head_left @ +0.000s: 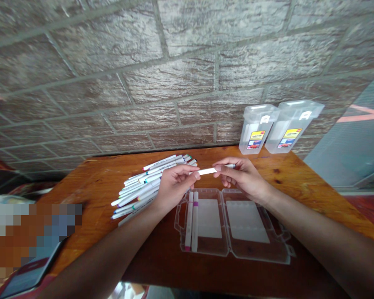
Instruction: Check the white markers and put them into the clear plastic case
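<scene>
Head view: left hand (174, 185), right hand (244, 178) each pinch one end of white marker (209, 170), level above open clear case (258, 249). Marker pile (143, 187) just left; bare bench (311, 178) right; case close to front edge.

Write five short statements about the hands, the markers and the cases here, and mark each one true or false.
1. The left hand and the right hand hold one white marker between them. True.
2. The open case holds five markers. False: only two markers lie in it, in its left half.
3. A pile of loose markers lies on the wooden table, left of the open case. True.
4. The two clear boxes by the brick wall lie flat and open. False: they stand upright with their lids shut.
5. The white marker rests on the table. False: it is held in the air above the open case.
</scene>
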A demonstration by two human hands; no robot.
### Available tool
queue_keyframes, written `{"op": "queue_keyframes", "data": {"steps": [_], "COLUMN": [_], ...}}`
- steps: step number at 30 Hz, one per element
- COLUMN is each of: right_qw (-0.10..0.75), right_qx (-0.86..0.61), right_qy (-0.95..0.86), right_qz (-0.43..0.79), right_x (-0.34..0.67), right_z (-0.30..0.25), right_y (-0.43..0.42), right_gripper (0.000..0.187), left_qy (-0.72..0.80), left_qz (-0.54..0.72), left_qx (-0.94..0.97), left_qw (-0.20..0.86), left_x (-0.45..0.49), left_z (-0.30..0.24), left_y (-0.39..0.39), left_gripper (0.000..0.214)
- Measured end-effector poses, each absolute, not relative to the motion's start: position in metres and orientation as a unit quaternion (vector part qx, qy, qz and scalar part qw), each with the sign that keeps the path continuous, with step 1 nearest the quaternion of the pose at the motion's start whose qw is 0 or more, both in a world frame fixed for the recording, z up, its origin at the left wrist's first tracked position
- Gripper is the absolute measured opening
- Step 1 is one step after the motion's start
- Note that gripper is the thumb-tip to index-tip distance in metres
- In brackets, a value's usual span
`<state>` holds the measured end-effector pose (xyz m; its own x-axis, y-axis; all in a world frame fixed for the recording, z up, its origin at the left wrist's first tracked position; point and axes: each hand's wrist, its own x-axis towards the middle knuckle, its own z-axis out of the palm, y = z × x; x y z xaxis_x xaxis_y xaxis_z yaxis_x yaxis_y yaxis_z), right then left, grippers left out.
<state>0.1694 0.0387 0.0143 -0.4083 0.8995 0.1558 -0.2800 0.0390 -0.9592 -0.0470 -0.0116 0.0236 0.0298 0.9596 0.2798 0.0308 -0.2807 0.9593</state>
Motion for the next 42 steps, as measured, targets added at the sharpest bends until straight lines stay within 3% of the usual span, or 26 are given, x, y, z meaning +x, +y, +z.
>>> {"op": "queue_keyframes", "data": {"steps": [28, 42], "right_qw": [0.467, 0.453], "right_qx": [-0.290, -0.303], "right_qy": [-0.528, -0.544], "right_qz": [0.647, 0.637], "right_x": [0.168, 0.168], "right_z": [0.022, 0.020], "right_y": [0.035, 0.035], "right_gripper": [0.024, 0.028], "left_qy": [0.345, 0.410], "left_qz": [0.576, 0.565], "left_qx": [0.583, 0.573], "left_qw": [0.458, 0.429], "left_x": [-0.055, -0.050], "left_z": [0.012, 0.022], "left_y": [-0.010, -0.011], "left_gripper": [0.020, 0.019]}}
